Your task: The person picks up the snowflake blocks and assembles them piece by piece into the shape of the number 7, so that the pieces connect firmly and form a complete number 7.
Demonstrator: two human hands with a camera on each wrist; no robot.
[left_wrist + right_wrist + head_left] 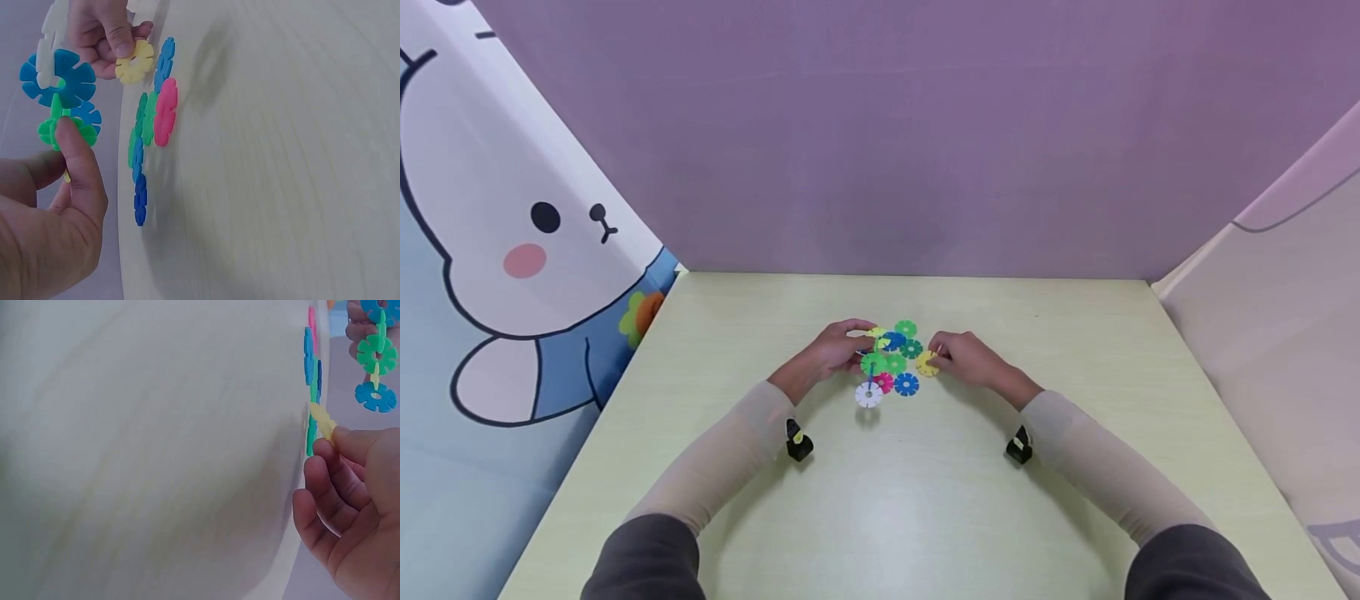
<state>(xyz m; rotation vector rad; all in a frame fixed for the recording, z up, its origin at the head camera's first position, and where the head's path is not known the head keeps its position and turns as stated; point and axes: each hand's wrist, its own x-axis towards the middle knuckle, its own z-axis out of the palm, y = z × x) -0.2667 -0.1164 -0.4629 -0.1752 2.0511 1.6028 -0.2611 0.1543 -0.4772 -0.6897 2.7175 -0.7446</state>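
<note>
My left hand pinches a joined piece made of slotted plastic flower discs, lifted off the table. In it I see a white disc, a blue disc, a green disc, a yellow disc and another blue disc. Across from it, my right hand holds a single yellow disc between thumb and finger, apart from the joined piece. Loose on the table between the hands lie a pink disc, a blue disc and several green and blue ones.
The pale wooden table spreads out under both arms. A purple cloth wall stands behind its far edge. On the left hangs a curtain with a cartoon figure; a pale curtain is at the right.
</note>
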